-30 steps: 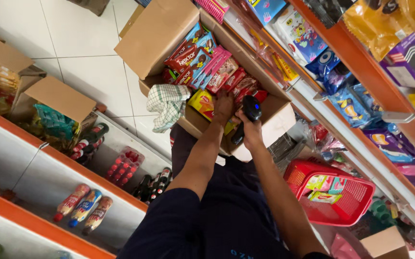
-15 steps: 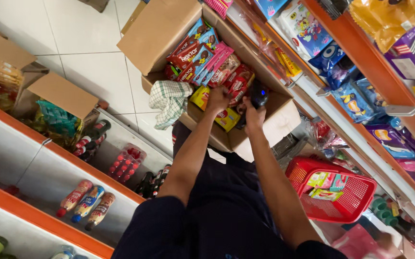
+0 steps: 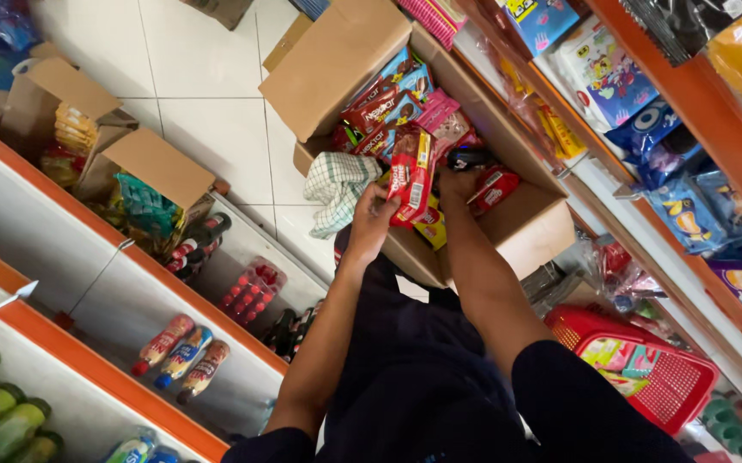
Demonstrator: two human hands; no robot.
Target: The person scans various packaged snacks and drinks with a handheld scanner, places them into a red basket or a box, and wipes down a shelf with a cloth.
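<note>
While leaning over the cardboard box (image 3: 525,225), left hand (image 3: 373,216) pinching a red snack packet (image 3: 411,171) above it; right hand (image 3: 457,182) inside among packets, touching a dark object (image 3: 471,159), finger state unclear.

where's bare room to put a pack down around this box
Bare white floor tiles lie beside the cardboard box, past its open flap. The box's near end shows some bare bottom. Its far end is crowded with snack packs, and the checked cloth fills the near side.
</note>
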